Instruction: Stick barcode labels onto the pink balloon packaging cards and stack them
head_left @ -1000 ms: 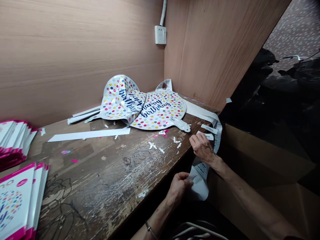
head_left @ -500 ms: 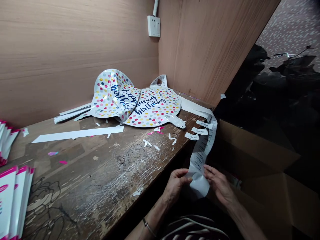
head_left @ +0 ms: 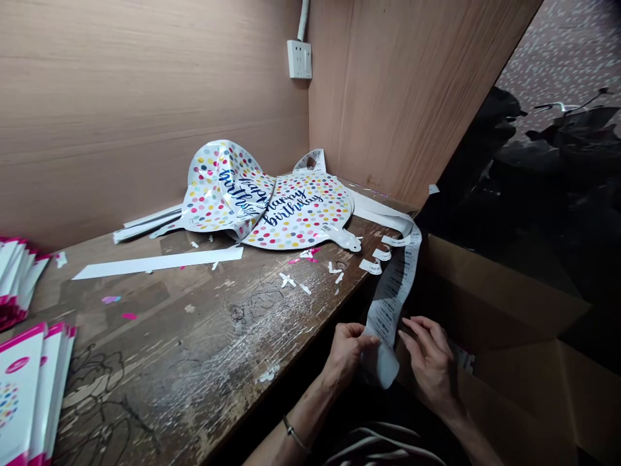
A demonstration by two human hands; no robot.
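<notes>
Tabletop (head_left: 194, 336) centre-left: wood, worn, rough, patchy gloss. Balloons (head_left: 291, 213) mid-frame: glossy film — creased. Label strip (head_left: 396, 285) centre-right: smooth paper. Box (head_left: 509, 382) lower right: matt cardboard.

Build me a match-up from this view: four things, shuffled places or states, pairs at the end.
1. Left hand
2. Wall socket
3. Balloons
4. Cardboard box

A. Near the panel corner
B. Dotted, lying on the table
C. Open, right of the table
D. Pinching the label strip

Pairs: 1-D, 2-A, 3-B, 4-C
</notes>
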